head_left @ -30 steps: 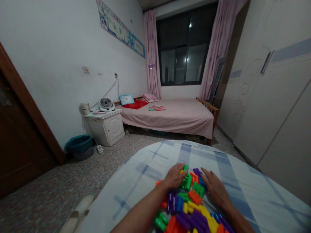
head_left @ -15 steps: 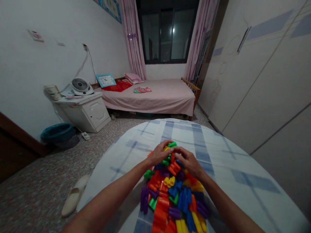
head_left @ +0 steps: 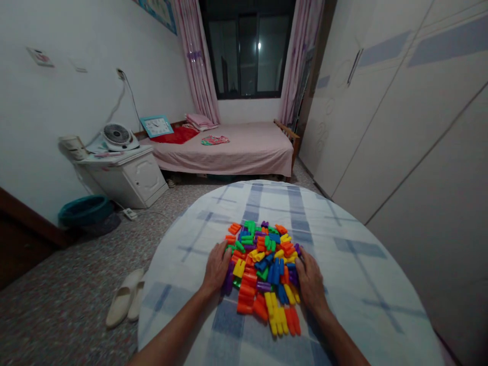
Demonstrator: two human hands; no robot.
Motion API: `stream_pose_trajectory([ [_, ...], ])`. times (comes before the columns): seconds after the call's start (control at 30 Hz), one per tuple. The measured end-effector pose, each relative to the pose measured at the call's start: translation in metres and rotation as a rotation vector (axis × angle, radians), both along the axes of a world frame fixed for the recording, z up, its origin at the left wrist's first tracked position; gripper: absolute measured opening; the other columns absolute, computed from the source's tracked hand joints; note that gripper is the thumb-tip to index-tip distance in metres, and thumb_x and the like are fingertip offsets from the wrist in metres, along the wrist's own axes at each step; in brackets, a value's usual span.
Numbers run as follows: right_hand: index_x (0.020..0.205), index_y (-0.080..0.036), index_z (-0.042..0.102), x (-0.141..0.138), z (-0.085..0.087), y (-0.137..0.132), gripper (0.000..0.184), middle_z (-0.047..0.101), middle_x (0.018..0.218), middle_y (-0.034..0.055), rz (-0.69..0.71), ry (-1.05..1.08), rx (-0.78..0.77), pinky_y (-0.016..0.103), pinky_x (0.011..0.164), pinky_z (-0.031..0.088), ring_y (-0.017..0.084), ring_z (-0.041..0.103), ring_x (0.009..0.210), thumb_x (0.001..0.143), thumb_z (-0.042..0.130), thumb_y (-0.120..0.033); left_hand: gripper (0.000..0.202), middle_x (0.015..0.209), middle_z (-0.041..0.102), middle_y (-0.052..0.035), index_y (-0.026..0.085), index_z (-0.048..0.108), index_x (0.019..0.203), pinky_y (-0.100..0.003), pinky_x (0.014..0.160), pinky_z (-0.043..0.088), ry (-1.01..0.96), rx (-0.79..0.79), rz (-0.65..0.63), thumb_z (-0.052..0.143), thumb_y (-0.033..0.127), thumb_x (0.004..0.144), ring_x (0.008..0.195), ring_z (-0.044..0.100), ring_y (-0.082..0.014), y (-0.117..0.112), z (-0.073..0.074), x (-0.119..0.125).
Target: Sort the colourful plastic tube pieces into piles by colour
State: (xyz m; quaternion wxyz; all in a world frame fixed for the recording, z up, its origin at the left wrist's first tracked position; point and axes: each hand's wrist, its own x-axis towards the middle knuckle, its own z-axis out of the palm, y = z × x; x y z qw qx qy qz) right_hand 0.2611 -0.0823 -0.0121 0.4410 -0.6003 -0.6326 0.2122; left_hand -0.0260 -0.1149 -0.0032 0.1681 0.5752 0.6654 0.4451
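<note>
A heap of small plastic building pieces (head_left: 263, 254) in red-orange, yellow, green, blue and purple lies on the tablecloth before me. Along its left side rests my left hand (head_left: 217, 267), fingers stretched forward and touching the outer pieces. On the opposite side my right hand (head_left: 310, 277) lies with its fingers against the heap's edge, next to a purple piece (head_left: 298, 249). Neither hand is closed round a piece. Nearest me are a yellow piece (head_left: 277, 315) and a red-orange one (head_left: 293, 320). The inner sides of both hands are partly hidden.
The round table (head_left: 354, 295) has a white and blue checked cloth. Beyond it stands a bed (head_left: 244, 152). A white cabinet (head_left: 141, 178) carries a fan (head_left: 117, 134); a teal bin (head_left: 87, 209) and slippers (head_left: 124, 300) are on the floor. A wardrobe (head_left: 400, 152) lines the right.
Both hands have left the far end of the heap, moved apart and come back toward me along its two sides. The heap looks more compact, and the view has shifted slightly right.
</note>
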Motion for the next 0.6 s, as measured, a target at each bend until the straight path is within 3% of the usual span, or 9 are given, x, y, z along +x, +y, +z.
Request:
stream_pose_trajectory([
  [0.1,0.128,-0.017,0.049,-0.033,0.003,0.006,0.064,0.045,0.138,0.0125,0.019,0.142,-0.024,0.047,0.109,0.028,0.026,0.039,0.128,0.083,0.036,-0.059,0.041,0.126,0.057,-0.0098,0.019,0.056,0.121,-0.042,0.106,0.035,-0.164,-0.005,-0.082,0.045,0.04,0.087,0.121,0.05,-0.0223,0.015,0.002,0.024],
  [0.17,0.126,-0.018,0.052,-0.052,0.013,0.012,0.062,0.048,0.136,0.0108,0.046,0.213,-0.028,0.046,0.11,0.027,0.025,0.039,0.128,0.08,0.042,-0.059,0.043,0.123,0.058,-0.0101,0.018,0.056,0.12,-0.041,0.105,0.036,-0.242,0.009,-0.105,0.053,0.04,0.083,0.118,0.051,-0.0222,0.024,0.01,0.041],
  [0.37,0.119,-0.021,0.057,-0.071,0.055,0.026,0.051,0.062,0.115,0.0072,0.268,0.392,-0.15,0.045,0.099,0.041,0.025,0.053,0.114,0.078,0.053,-0.051,0.041,0.116,0.06,-0.0067,0.019,0.054,0.116,-0.036,0.098,0.041,-0.421,0.064,-0.236,0.06,0.033,0.078,0.109,0.055,-0.0194,0.039,0.055,0.075],
  [0.5,0.115,-0.023,0.058,-0.06,0.076,0.012,0.041,0.06,0.118,0.0055,0.384,0.386,-0.037,0.042,0.101,0.039,0.022,0.053,0.113,0.079,0.056,-0.042,0.028,0.109,0.061,-0.0062,0.019,0.056,0.107,-0.035,0.094,0.044,-0.363,0.167,-0.376,0.057,0.029,0.08,0.103,0.057,-0.0183,0.025,0.081,0.076],
  [0.6,0.113,-0.025,0.059,-0.041,0.079,-0.014,0.036,0.056,0.124,0.0057,0.512,0.235,0.06,0.041,0.106,0.034,0.022,0.047,0.121,0.081,0.058,-0.04,0.023,0.115,0.059,-0.0097,0.019,0.061,0.101,-0.039,0.098,0.041,-0.166,0.218,-0.554,0.056,0.032,0.082,0.111,0.054,-0.0218,-0.003,0.083,0.061],
])
